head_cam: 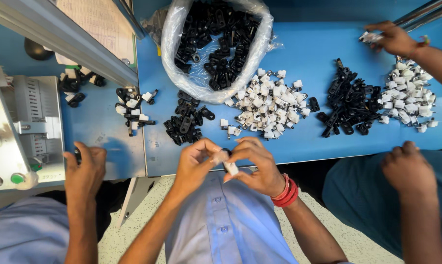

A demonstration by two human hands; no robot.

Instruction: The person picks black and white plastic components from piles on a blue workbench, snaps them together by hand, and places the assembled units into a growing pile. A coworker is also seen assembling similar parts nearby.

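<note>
Left hand (194,159) and right hand (255,164) pinched together just off the near edge of the blue tabletop (309,46), both closed on one small white clip (226,161) with a bit of black showing. Right behind them: small pile of black clips (187,121), bigger heap of white clips (267,102), clear bag of black clips (216,41). Co-worker's hand (86,168) off to the left, another co-worker's hand (408,168) on the right
</note>
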